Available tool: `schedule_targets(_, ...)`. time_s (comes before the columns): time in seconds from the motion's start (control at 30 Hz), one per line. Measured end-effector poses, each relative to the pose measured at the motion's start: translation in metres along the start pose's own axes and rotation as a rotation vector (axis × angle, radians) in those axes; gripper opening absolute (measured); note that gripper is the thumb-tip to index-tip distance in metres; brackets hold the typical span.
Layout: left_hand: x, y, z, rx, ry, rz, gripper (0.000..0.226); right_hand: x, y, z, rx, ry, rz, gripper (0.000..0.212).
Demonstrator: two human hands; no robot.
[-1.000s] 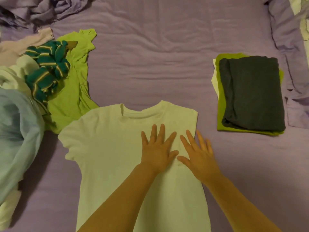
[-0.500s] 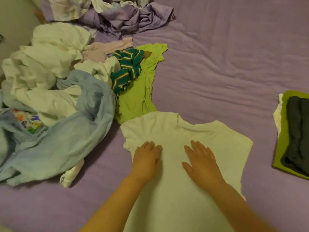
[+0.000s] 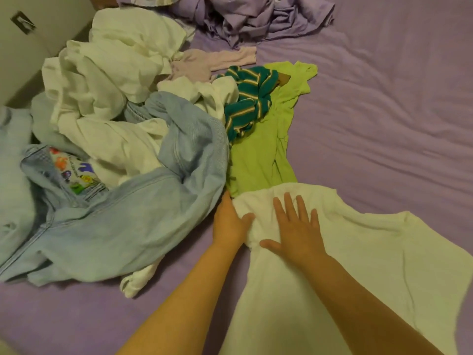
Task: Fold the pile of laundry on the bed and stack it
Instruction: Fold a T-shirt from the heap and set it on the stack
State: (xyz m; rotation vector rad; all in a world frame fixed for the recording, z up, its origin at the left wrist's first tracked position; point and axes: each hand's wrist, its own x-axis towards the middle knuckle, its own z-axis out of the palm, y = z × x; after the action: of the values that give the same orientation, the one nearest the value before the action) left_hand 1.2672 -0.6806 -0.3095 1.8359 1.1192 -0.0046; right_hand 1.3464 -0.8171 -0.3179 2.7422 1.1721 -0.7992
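A white T-shirt [image 3: 332, 265] lies flat on the purple bed [image 3: 384, 103], collar towards the far side. My left hand [image 3: 229, 224] is at its left sleeve, thumb over the bunched fabric and fingers along the sleeve's edge, pinching it. Just to the right, my right hand [image 3: 297, 226] presses flat on the shirt with fingers spread. The unfolded laundry pile sits to the left: a light blue garment [image 3: 133, 216], white crumpled cloth [image 3: 110, 62], a teal striped piece [image 3: 249, 101] and a lime green shirt [image 3: 258, 155] touching the white shirt's sleeve.
A lilac garment [image 3: 207, 64] lies at the back of the pile. Bunched purple bedding [image 3: 256, 19] is at the head of the bed. A pale wall or panel [image 3: 30, 39] borders the far left. Bare purple sheet stretches to the right.
The view swung left, so the folded stack is out of frame. My left hand moved from the shirt's chest to its left sleeve and took hold of it; the right hand shifted left.
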Motion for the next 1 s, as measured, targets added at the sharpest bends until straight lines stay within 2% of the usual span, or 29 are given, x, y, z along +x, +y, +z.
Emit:
schedule_targets(0.07,0.003,0.002,0.002,0.068,-0.016,-0.059,0.073,-0.005,-0.001,0.006,-0.008,0.051,0.028,0.103)
schedule_targets(0.17,-0.003,0.006,0.0,0.088,-0.006,0.001,0.016,-0.021,0.0,0.013,0.022,0.106,0.137,0.106)
schedule_targets(0.2,-0.006,0.008,-0.001,0.123,0.013,0.06,0.009,-0.026,0.001,0.015,0.02,0.088,0.16,0.106)
schedule_targets(0.27,-0.01,0.011,-0.002,0.161,0.015,0.116,0.024,-0.029,0.003,0.016,-0.008,0.041,0.167,0.106)
schedule_targets(0.37,-0.016,0.021,-0.004,0.118,-0.053,0.072,0.024,-0.028,0.008,0.01,0.057,0.013,0.141,0.098)
schedule_targets(0.47,-0.022,0.03,0.0,0.28,-0.12,0.128,0.03,-0.04,0.017,0.001,0.169,0.07,0.154,0.08)
schedule_targets(0.57,-0.035,0.043,0.009,0.03,-0.261,0.141,0.056,-0.065,0.027,-0.003,0.254,0.097,0.194,0.069)
schedule_targets(0.63,-0.045,0.044,0.019,-0.049,-0.337,0.236,0.066,-0.081,0.033,0.004,0.251,0.073,0.211,0.064)
schedule_targets(0.7,-0.052,0.037,0.034,0.164,-0.368,0.432,0.066,-0.093,0.037,0.012,0.192,0.023,0.205,0.061)
schedule_targets(0.8,-0.054,0.018,0.056,0.736,-0.336,0.696,0.063,-0.108,0.032,0.016,0.082,0.038,0.193,0.059)
schedule_targets(0.83,-0.053,0.013,0.062,0.862,-0.334,0.744,0.062,-0.112,0.032,0.018,0.076,0.044,0.209,0.066)
schedule_targets(0.9,-0.046,0.001,0.073,0.976,-0.342,0.771,0.064,-0.118,0.034,0.026,0.086,0.054,0.251,0.075)
schedule_targets(1.0,-0.034,-0.016,0.084,1.021,-0.302,0.801,0.066,-0.123,0.045,0.052,0.038,0.034,0.246,0.07)
